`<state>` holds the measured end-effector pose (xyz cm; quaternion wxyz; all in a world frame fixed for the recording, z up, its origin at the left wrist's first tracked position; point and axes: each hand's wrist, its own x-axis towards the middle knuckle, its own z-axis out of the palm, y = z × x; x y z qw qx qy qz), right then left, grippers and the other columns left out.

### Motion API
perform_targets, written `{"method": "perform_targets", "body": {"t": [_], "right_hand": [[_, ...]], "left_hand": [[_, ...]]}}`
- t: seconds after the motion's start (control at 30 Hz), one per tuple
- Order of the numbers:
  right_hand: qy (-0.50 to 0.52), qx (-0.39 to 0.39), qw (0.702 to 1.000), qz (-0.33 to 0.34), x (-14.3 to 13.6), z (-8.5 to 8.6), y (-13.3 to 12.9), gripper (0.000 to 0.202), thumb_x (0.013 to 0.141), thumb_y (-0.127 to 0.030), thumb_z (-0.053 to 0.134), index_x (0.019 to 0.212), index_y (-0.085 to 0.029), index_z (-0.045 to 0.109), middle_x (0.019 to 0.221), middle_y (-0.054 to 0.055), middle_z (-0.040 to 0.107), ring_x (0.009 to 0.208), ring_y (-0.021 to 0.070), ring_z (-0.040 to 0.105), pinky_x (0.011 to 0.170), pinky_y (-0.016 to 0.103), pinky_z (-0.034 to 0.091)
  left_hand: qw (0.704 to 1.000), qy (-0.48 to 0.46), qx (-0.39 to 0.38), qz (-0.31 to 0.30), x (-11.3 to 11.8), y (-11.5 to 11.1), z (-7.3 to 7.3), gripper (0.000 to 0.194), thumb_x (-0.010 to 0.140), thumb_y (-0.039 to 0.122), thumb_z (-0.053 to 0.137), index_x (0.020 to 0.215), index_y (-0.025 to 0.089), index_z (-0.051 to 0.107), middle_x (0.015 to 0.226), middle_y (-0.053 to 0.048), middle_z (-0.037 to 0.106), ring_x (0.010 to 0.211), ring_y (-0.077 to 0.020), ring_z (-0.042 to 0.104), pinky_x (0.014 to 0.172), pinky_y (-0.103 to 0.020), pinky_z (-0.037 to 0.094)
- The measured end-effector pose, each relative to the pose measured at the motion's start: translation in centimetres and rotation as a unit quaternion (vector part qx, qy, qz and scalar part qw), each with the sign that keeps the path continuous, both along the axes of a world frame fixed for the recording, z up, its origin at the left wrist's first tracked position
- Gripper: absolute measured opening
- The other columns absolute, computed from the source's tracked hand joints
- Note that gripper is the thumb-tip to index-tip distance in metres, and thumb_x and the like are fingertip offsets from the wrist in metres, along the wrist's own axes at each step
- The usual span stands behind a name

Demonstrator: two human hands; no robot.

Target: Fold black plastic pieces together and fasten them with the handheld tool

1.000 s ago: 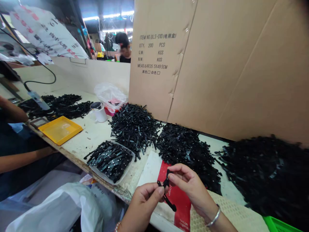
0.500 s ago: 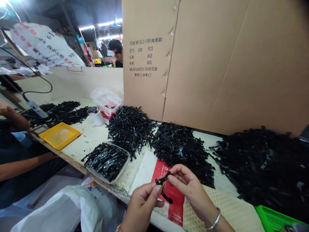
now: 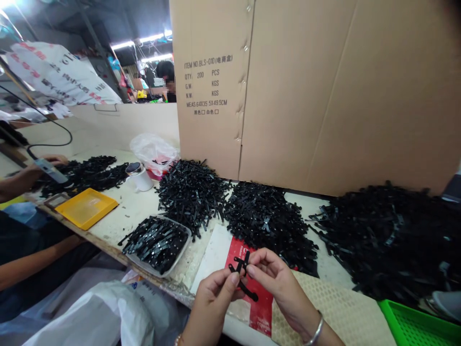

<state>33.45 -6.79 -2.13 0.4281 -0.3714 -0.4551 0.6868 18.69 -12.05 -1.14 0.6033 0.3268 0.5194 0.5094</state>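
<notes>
My left hand (image 3: 216, 298) pinches a curved black strip (image 3: 248, 291) between thumb and fingers, its rounded end pointing down to the right. Close against it, my right hand (image 3: 275, 276) grips a short black strip piece (image 3: 242, 261) with small holes at its ends. The two pieces cross or touch; whether they are joined cannot be told. Both hands are over a red and white printed sheet (image 3: 264, 307). Just beyond them lies a heap of black strips (image 3: 266, 223). Left of my hands, a clear plastic tub (image 3: 186, 250) is piled with similar strips.
More black strips are heaped at centre (image 3: 190, 192) and right (image 3: 392, 240). A large cardboard sheet (image 3: 306, 96) stands behind. A green basket (image 3: 389, 312) sits at lower right. Leftward are a white mug (image 3: 143, 180), a yellow tray (image 3: 108, 211) and a co-worker's hand (image 3: 54, 160).
The short black piece between my hands has turned, and its ends now spread apart near my right fingertips. At far left, the co-worker's hand has moved to the strips. The view has shifted slightly.
</notes>
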Motion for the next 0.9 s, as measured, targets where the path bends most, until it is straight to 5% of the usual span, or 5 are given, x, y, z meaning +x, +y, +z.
{"method": "perform_targets", "body": {"t": [0.13, 0.3, 0.53, 0.7, 0.9], "right_hand": [[0.0, -0.015, 1.0, 0.003, -0.3, -0.2, -0.2, 0.029, 0.073, -0.039, 0.078, 0.079, -0.019, 0.058, 0.079, -0.001, 0.06, 0.077, 0.0125, 0.057, 0.073, 0.022, 0.046], [-0.013, -0.025, 0.999, -0.015, -0.1, -0.3, -0.2, 0.032, 0.073, -0.043, 0.077, 0.088, -0.019, 0.061, 0.088, 0.001, 0.063, 0.083, 0.014, 0.058, 0.079, 0.024, 0.047], [-0.082, -0.018, 0.994, 0.063, 1.2, 0.7, 0.2, 0.033, 0.076, -0.047, 0.072, 0.09, -0.018, 0.062, 0.077, 0.002, 0.064, 0.065, 0.0127, 0.056, 0.064, 0.024, 0.047], [-0.119, 0.023, 0.984, 0.131, 2.0, 1.4, 1.0, 0.033, 0.074, -0.045, 0.073, 0.094, -0.019, 0.065, 0.091, 0.006, 0.064, 0.085, 0.02, 0.061, 0.078, 0.031, 0.049], [-0.051, -0.034, 0.997, 0.055, 1.2, 0.0, 0.3, 0.043, 0.074, -0.043, 0.075, 0.111, -0.025, 0.061, 0.102, 0.005, 0.064, 0.091, 0.0191, 0.061, 0.085, 0.031, 0.048]], "left_hand": [[1.0, 0.007, 0.027, -0.008, -0.3, 0.2, -0.5, 0.038, 0.074, 0.051, 0.069, 0.092, 0.017, 0.075, 0.093, -0.009, 0.071, 0.084, -0.0205, 0.062, 0.076, -0.028, 0.051], [1.0, 0.002, 0.005, 0.028, -0.5, -0.1, 0.6, 0.035, 0.074, 0.048, 0.07, 0.093, 0.019, 0.075, 0.12, -0.009, 0.063, 0.095, -0.0222, 0.06, 0.076, -0.027, 0.051], [0.999, -0.006, -0.021, -0.049, -1.4, 0.1, 1.4, 0.038, 0.073, 0.051, 0.07, 0.085, 0.015, 0.075, 0.081, -0.006, 0.069, 0.068, -0.0132, 0.057, 0.067, -0.022, 0.047], [0.992, -0.002, -0.004, -0.126, -1.3, 0.3, 0.4, 0.044, 0.07, 0.055, 0.07, 0.082, 0.013, 0.075, 0.075, -0.006, 0.066, 0.062, -0.0113, 0.056, 0.062, -0.021, 0.047], [0.995, -0.007, -0.005, -0.097, -0.6, 0.2, -0.2, 0.046, 0.071, 0.058, 0.067, 0.079, 0.013, 0.073, 0.071, -0.005, 0.065, 0.06, -0.0111, 0.057, 0.06, -0.021, 0.048]]}}
